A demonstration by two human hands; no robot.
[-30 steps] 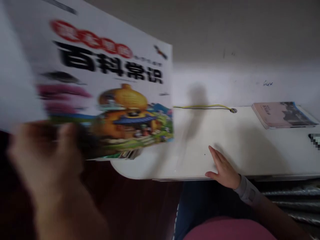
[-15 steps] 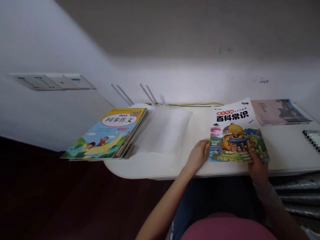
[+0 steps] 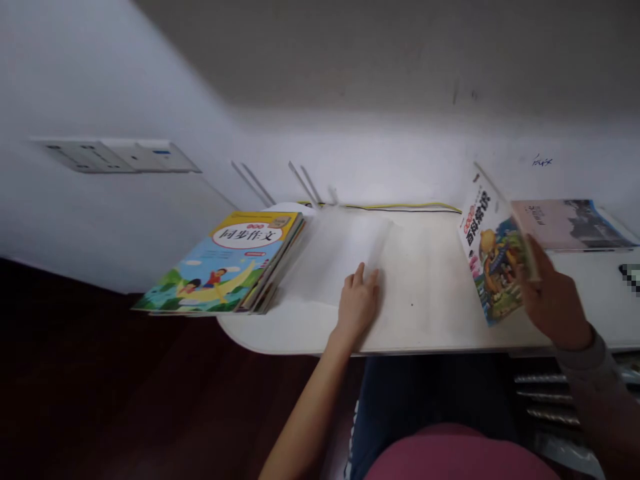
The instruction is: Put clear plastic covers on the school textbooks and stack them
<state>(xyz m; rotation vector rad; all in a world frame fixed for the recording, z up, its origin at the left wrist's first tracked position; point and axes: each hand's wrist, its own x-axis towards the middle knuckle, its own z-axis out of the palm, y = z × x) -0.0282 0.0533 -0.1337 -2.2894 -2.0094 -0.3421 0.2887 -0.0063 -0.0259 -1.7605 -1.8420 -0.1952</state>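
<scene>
My right hand (image 3: 555, 303) grips a colourful picture book (image 3: 489, 257) with an orange house on its cover and holds it up on edge, tilted, above the right part of the white desk (image 3: 430, 313). My left hand (image 3: 357, 307) lies flat, fingers together, on a clear plastic sleeve (image 3: 340, 257) near the desk's middle. A stack of books (image 3: 230, 263) with a yellow and blue cover on top rests at the desk's left end, overhanging the edge.
A pale pink book (image 3: 567, 223) lies flat at the back right of the desk. A yellow and black cable (image 3: 390, 208) runs along the wall. Wall sockets (image 3: 117, 155) sit on the left wall. Dark floor lies below left.
The picture book went from my left hand, down onto the desk with both hands, and is now lifted on edge by my right hand. My left hand moved left onto the plastic sleeve.
</scene>
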